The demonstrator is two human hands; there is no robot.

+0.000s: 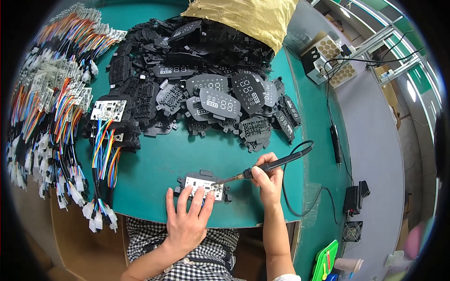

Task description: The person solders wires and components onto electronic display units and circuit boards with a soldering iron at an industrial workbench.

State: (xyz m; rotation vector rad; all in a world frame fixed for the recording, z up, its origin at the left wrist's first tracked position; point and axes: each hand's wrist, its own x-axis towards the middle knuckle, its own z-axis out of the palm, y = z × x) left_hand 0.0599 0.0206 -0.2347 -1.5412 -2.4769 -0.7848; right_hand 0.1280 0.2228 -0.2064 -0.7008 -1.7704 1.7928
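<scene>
The left hand [186, 229] lies with fingers spread apart, fingertips pressed on a white circuit board [202, 183]. That board sits in a black plastic housing [205, 173] near the front edge of the green work surface [157, 164]. The right hand [268, 182] is clamped on a soldering iron [281, 162], its tip at the board. Beyond, left, hang wired circuit boards [70, 89]; farther back, black display housings [219, 104] heap before a gold-coloured bag [243, 18].
</scene>
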